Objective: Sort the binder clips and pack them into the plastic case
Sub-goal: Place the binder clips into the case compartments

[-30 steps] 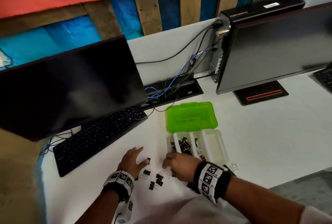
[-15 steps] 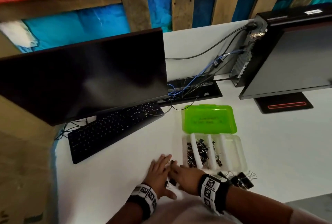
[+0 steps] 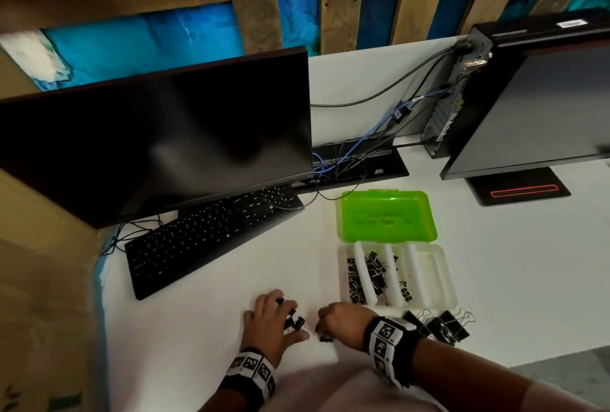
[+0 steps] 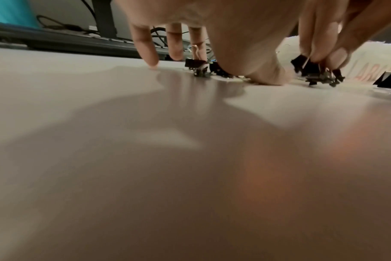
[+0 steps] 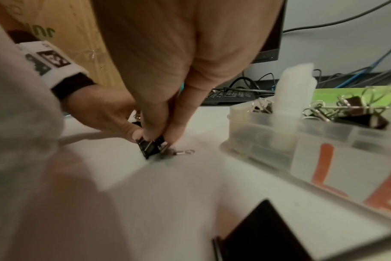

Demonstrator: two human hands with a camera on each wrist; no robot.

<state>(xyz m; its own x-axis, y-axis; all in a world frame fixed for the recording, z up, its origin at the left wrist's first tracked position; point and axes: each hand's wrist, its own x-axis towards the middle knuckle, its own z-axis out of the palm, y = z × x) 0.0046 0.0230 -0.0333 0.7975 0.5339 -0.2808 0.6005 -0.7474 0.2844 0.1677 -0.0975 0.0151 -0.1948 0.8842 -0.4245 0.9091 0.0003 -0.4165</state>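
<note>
Several small black binder clips (image 3: 294, 323) lie on the white desk between my hands. My left hand (image 3: 284, 312) rests flat over them with fingers spread and straight, its fingertips (image 4: 153, 61) touching the desk. My right hand (image 3: 321, 326) curls down just to the right and pinches small clips (image 5: 153, 145) off the surface. The plastic case (image 3: 444, 274) lies open behind the right hand, green lid (image 3: 386, 217) folded back, with clips in its left compartments. A few large black clips (image 3: 440, 326) sit right of my right wrist.
A black keyboard (image 3: 204, 236) and a dark monitor (image 3: 158, 141) stand to the back left. A second monitor (image 3: 534, 108) stands at the back right, with cables (image 3: 356, 154) between them. The desk's front edge runs just behind my wrists.
My hands lay together over the clips half a second ago and have come slightly apart. The right hand now pinches clips. The head view has shifted.
</note>
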